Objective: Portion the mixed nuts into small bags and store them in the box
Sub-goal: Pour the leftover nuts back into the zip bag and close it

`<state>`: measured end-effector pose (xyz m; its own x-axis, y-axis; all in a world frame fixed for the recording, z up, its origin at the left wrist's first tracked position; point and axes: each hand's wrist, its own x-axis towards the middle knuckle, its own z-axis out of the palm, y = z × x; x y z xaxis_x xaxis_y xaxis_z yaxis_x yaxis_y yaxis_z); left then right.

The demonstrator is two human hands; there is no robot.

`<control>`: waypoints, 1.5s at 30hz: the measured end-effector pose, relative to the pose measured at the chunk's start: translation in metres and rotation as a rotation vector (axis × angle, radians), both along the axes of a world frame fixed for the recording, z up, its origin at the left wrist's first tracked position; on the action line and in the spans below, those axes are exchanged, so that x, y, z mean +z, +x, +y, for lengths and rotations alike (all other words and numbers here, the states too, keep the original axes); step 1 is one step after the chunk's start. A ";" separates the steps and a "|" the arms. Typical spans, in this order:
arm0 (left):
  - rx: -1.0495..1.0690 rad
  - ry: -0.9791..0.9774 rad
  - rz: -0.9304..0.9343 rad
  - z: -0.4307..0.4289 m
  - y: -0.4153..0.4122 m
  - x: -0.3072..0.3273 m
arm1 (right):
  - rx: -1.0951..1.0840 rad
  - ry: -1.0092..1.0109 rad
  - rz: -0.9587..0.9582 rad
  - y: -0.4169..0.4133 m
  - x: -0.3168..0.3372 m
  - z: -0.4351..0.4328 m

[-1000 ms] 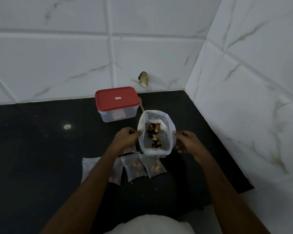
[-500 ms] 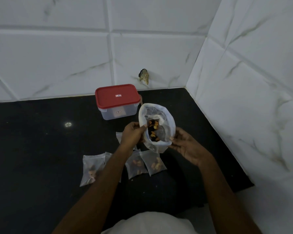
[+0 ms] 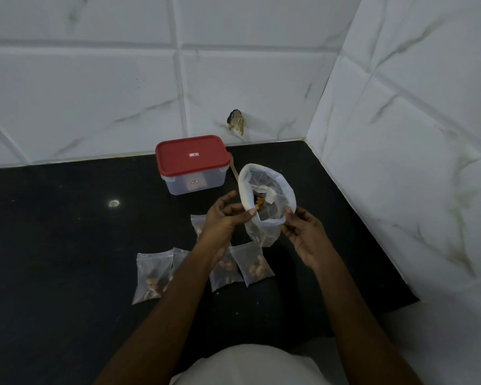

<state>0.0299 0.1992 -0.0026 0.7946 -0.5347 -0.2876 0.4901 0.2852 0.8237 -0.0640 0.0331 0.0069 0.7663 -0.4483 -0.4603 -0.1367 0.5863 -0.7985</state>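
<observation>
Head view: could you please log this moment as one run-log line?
left hand: pinches nut bag rim | right hand: pinches opposite rim | nut bag: open | small bags: filled, on counter | box: lid on

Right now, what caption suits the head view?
Left hand and right hand pinch open the nut bag beside filled small bags.

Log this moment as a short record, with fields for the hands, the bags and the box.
left hand: pinches the large bag's left rim
right hand: pinches its right rim
large bag: mouth open, mixed nuts inside
small bags: filled, lying on the counter, some hidden by the left arm
box: red lid on, at the counter's back
</observation>
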 end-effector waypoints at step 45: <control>0.167 0.795 -0.488 -0.009 0.041 0.000 | 0.135 -0.831 0.306 0.035 0.009 -0.019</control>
